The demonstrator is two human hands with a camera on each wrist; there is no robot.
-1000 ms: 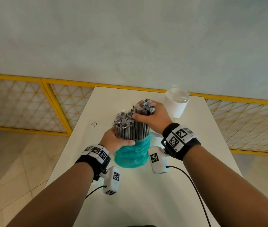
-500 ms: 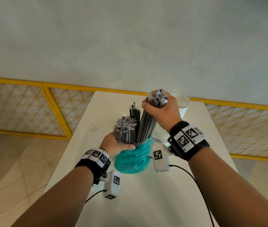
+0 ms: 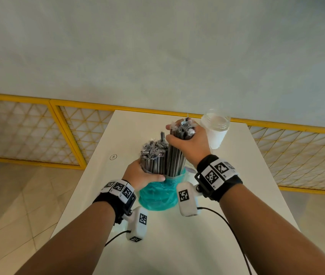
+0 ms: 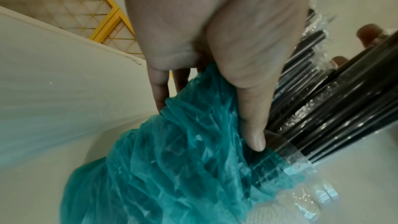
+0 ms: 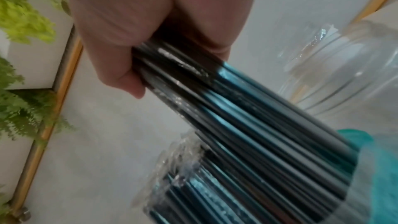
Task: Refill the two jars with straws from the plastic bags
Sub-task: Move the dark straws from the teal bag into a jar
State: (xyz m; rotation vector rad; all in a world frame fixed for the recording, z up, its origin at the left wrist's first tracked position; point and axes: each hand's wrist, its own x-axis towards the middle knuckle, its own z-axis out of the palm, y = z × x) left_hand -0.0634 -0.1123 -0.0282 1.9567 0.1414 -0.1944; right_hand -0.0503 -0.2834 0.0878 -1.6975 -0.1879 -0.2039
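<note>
A teal plastic bag point(image 3: 158, 196) stands on the white table point(image 3: 177, 235), bunched down round a pack of wrapped black straws point(image 3: 153, 155). My left hand point(image 3: 140, 175) grips the bag's rim and the straws that stay in it; the left wrist view shows that hand's thumb point(image 4: 254, 118) across the bag point(image 4: 172, 168). My right hand point(image 3: 185, 143) grips a raised bundle of straws point(image 3: 174, 161) near their tops, their lower ends still inside the bag. In the right wrist view the bundle point(image 5: 237, 117) runs down from the fist. A clear jar point(image 3: 215, 128) stands just right of the right hand.
A yellow lattice fence point(image 3: 58, 135) runs behind the table before a pale wall. Tiled floor point(image 3: 18, 205) lies to the left. Wrist camera cables point(image 3: 227, 221) trail over the table's near part. Green foliage point(image 5: 21, 23) appears in the right wrist view.
My right hand has pulled its bundle of straws up out of the bag and slightly right toward the jar. The left hand has stayed on the bag's rim.
</note>
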